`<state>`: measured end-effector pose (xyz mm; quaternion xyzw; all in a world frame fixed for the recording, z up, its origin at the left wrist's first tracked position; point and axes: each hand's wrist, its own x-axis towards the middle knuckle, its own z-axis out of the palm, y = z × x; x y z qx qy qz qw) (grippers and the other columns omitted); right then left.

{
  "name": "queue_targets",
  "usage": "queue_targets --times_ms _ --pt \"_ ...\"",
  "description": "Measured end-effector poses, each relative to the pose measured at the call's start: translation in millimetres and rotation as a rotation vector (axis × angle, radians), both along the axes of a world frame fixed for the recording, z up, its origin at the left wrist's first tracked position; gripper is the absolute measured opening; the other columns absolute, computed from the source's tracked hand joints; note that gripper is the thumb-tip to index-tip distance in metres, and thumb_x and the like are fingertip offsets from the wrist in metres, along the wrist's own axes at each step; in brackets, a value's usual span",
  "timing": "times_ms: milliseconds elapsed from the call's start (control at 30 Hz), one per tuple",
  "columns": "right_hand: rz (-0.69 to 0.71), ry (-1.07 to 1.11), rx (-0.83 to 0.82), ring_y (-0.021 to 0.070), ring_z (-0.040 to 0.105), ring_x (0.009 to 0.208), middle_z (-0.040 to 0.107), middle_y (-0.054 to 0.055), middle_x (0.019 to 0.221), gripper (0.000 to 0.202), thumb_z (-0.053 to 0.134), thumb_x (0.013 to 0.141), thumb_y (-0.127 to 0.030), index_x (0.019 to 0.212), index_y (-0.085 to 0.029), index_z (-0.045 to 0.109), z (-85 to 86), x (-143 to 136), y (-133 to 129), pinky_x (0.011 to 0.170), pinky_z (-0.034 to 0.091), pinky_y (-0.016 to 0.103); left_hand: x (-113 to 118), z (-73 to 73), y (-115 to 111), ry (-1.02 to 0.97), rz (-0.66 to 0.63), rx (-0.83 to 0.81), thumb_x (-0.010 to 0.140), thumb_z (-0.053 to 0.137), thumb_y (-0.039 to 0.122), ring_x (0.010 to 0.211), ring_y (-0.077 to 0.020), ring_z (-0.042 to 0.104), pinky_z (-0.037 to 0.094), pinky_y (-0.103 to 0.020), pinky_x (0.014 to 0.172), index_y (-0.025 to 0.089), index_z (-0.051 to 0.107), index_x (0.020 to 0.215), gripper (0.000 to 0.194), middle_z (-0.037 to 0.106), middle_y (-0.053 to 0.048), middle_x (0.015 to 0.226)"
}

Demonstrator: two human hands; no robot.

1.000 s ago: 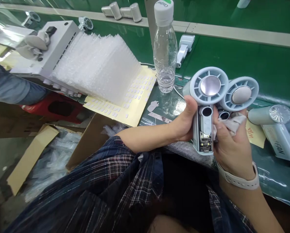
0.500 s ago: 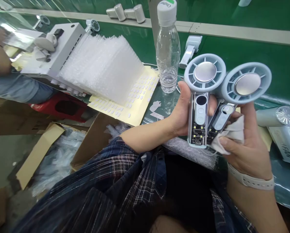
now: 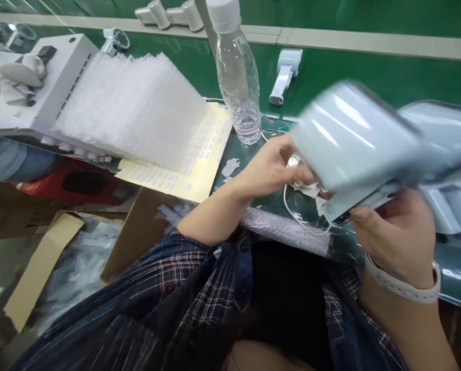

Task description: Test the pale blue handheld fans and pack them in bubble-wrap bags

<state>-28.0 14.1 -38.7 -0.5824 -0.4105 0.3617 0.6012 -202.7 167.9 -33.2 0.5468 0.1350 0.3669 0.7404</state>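
My right hand (image 3: 400,239), with a pale watch strap on its wrist, grips two pale blue handheld fans. The nearer handheld fan (image 3: 354,136) is tilted with its glossy back up and smeared by motion. Behind it the second handheld fan (image 3: 442,129) extends to the right, also blurred. My left hand (image 3: 271,167) is closed by the near fan's left edge. Its fingers pinch a crumpled white cloth (image 3: 307,188), partly hidden. A thin white cable (image 3: 292,212) loops down below the cloth.
A water bottle (image 3: 240,87) stands on the bench. To its left lie a yellow sticker sheet (image 3: 201,178), stacked bubble-wrap bags (image 3: 137,108) and a white box (image 3: 56,77). Another fan (image 3: 286,77) lies behind. An open carton (image 3: 125,232) stands below; a co-worker's sleeve (image 3: 14,157) shows at left.
The fans have turned from showing their round grilles and buttons to showing a glossy back. My left hand has left the fan it held, and the cloth has passed from my right hand to it.
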Motion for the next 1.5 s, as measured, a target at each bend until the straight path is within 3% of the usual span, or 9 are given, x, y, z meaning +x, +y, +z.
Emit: queue_targets --times_ms 100,200,300,400,733,900,1067,1300,1500 --pt "-0.027 0.155 0.081 0.0180 0.072 0.074 0.072 0.003 0.094 0.041 0.094 0.080 -0.033 0.111 -0.024 0.069 -1.2 -1 0 0.069 0.065 0.032 12 -15.2 -11 -0.086 -0.091 -0.078 0.093 0.075 0.067 0.095 -0.0200 0.069 0.060 -0.042 0.096 0.019 0.063 0.108 0.052 0.066 -0.006 0.104" --pt "-0.026 0.289 0.092 0.0173 0.069 0.077 0.072 0.006 0.099 0.034 0.090 0.081 -0.032 0.110 -0.021 0.074 -3.3 -3 -5 0.065 0.063 0.029 19 -21.6 -22 -0.072 -0.262 -0.162 0.087 0.083 0.057 0.087 -0.0175 0.067 0.060 -0.035 0.083 0.021 0.050 0.119 0.059 0.063 -0.004 0.105" --pt "-0.046 0.282 0.061 0.0184 0.071 0.079 0.074 0.008 0.103 0.035 0.090 0.079 -0.028 0.110 -0.020 0.077 -5.7 -1 -15 0.066 0.064 0.029 21 -22.3 -27 -0.070 -0.315 -0.107 0.077 0.092 0.037 0.089 -0.0153 0.064 0.058 -0.031 0.082 0.022 0.042 0.121 0.069 0.061 -0.003 0.108" --pt "-0.016 0.264 0.070 0.0187 0.073 0.082 0.076 0.008 0.107 0.036 0.090 0.080 -0.027 0.113 -0.023 0.078 -7.6 3 -21 0.070 0.067 0.029 21 -22.3 -26 -0.081 -0.356 -0.058 0.083 0.087 0.033 0.090 -0.0145 0.065 0.058 -0.032 0.085 0.021 0.040 0.123 0.063 0.059 -0.003 0.109" --pt "-0.026 0.312 0.033 0.0214 0.074 0.087 0.073 0.006 0.106 0.039 0.091 0.080 -0.030 0.115 -0.024 0.078 -8.4 -1 -9 0.075 0.070 0.037 20 -25.3 -15 -0.052 -0.374 -0.090 0.080 0.091 0.023 0.099 -0.0178 0.069 0.059 -0.034 0.090 0.018 0.039 0.125 0.069 0.060 -0.006 0.114" --pt "-0.096 0.323 -0.006 0.0239 0.073 0.087 0.073 0.009 0.108 0.043 0.091 0.075 -0.030 0.113 -0.020 0.075 -7.5 0 -12 0.071 0.069 0.040 22 -29.3 -17 -0.061 -0.356 -0.102 0.086 0.088 0.027 0.091 -0.0152 0.071 0.060 -0.033 0.086 0.016 0.040 0.130 0.067 0.061 -0.006 0.114" --pt "-0.137 0.338 -0.049 0.0226 0.072 0.082 0.073 0.010 0.106 0.046 0.091 0.069 -0.030 0.111 -0.017 0.075 -5.9 0 -15 0.065 0.065 0.034 20 -27.9 -18 -0.132 -0.398 -0.097 0.090 0.085 0.030 0.090 -0.0150 0.071 0.061 -0.034 0.087 0.017 0.042 0.122 0.056 0.059 -0.004 0.111" --pt "-0.219 0.369 -0.084 0.0203 0.070 0.080 0.073 0.008 0.103 0.045 0.093 0.060 -0.030 0.100 -0.017 0.076 2.1 -2 -15 0.064 0.063 0.030 21 -31.1 -14 -0.041 -0.353 -0.077 0.089 0.087 0.037 0.090 -0.0158 0.072 0.062 -0.037 0.086 0.017 0.040 0.124 0.063 0.060 -0.006 0.115" --pt "-0.248 0.355 -0.092 0.0201 0.066 0.071 0.071 0.009 0.093 0.039 0.085 0.068 -0.039 0.098 -0.016 0.074 -4.3 -5 -16 0.056 0.058 0.031 25 -28.8 -17 0.013 -0.242 -0.200 0.084 0.089 0.048 0.078 -0.0140 0.068 0.061 -0.032 0.073 0.018 0.041 0.120 0.067 0.059 0.000 0.098"
